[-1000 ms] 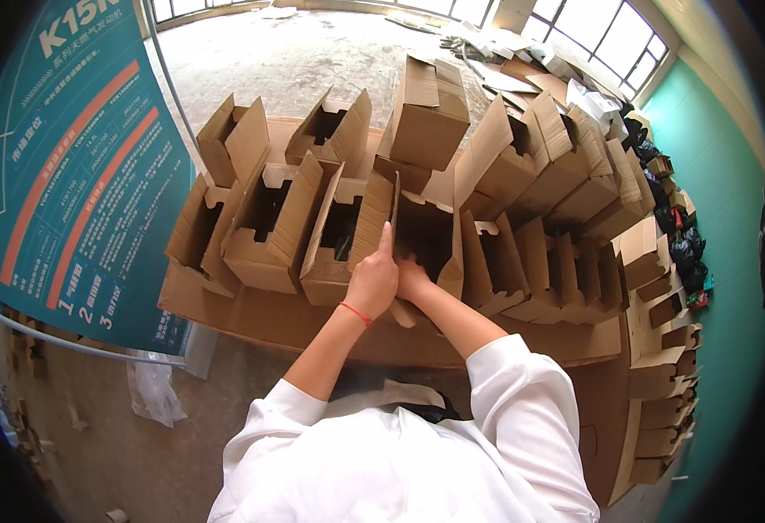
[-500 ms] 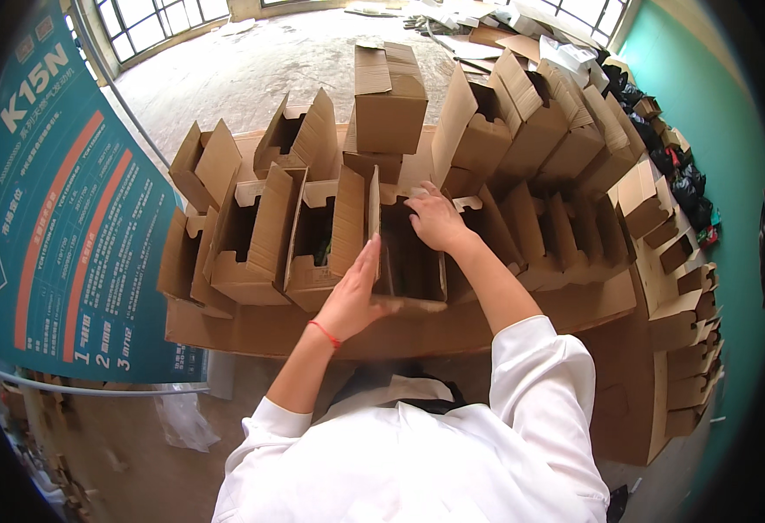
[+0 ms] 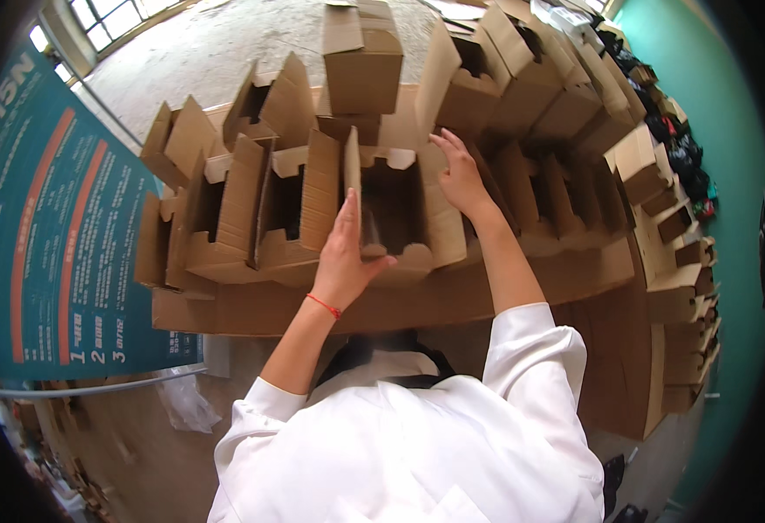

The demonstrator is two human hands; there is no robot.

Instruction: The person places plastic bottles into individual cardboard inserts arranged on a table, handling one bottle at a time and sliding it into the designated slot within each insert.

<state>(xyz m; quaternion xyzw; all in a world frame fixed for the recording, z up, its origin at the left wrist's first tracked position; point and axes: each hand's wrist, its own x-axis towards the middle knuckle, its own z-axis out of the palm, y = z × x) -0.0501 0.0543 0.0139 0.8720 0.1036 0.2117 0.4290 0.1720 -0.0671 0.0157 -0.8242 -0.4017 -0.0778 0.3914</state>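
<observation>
An open cardboard box (image 3: 410,263) stands in the front row between my hands, its upper flaps raised and its inside dark. My left hand (image 3: 345,253) lies along its left flap (image 3: 353,166), fingers stretched and thumb spread toward the front wall. At the other side, my right hand (image 3: 463,179) is at the far end of the right flap (image 3: 442,213), fingers extended and slightly apart. Neither hand grips anything. Another open box (image 3: 286,259) sits just left of my left hand; what lies in it is too dark to make out.
More open boxes (image 3: 522,213) crowd the cardboard-covered surface (image 3: 382,305) to the right. A closed-looking box (image 3: 363,74) stands taller at the back. A blue-green banner (image 3: 60,235) leans at the left. Stacked cartons (image 3: 674,301) and black bags (image 3: 683,157) line the right wall.
My right hand has moved from inside the box to its right flap, which now stands out to the right. The box's inside shows more. The whole view has shifted.
</observation>
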